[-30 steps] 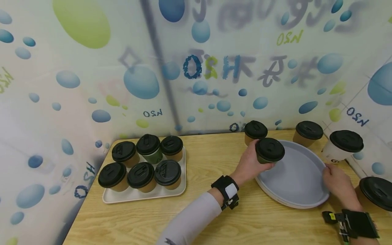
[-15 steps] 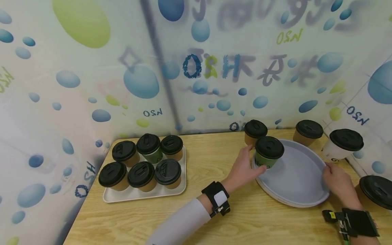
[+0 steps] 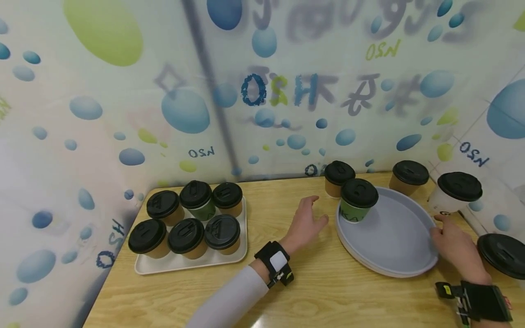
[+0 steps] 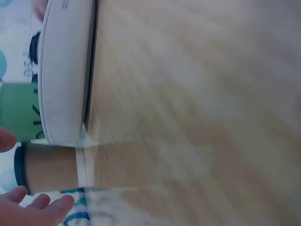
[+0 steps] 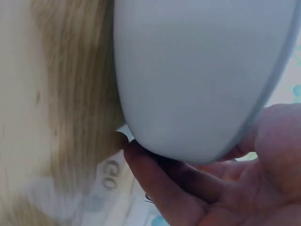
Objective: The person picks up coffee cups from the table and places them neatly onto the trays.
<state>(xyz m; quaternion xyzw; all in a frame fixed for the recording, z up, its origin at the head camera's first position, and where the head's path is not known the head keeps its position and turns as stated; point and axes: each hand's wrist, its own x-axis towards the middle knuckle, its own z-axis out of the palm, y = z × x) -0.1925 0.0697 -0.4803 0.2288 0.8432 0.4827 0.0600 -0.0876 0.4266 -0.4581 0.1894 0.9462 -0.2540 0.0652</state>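
Now that the left hand [image 3: 302, 223] has come away from it, green cup [image 3: 357, 202]: upright, black lid on, just inside the left rim of the round tray [image 3: 398, 237].
Just changed: a second ago the left hand was wrapped round the green cup at that same rim; half a second ago its fingers were loosening; now a gap shows between hand and cup.
What that means: the round tray appears to bear the cup alone, so the setting-down looks done and the left hand is free.
Left grip: released, thumb and fingers spread, holding nothing, to the left of the round tray.
Right grip: grasping the round tray at its right rim; the right hand [image 3: 458, 248] has fingers against the underside of the wall, as the right wrist view shows.
Behind the round tray: a brown cup [image 3: 334, 188] at back left, near the green cup; a second brown cup [image 3: 404, 187] at back right.
Right of the round tray: a white cup [image 3: 444, 201] just beyond the right hand, contact unclear; nearer, a black-lidded cup [image 3: 502, 254] cut by the view's edge.
Left of the round tray: well apart on the desk [image 3: 320, 296], a rectangular tray [image 3: 193, 266] bearing six lidded cups [image 3: 186, 238] in two rows.
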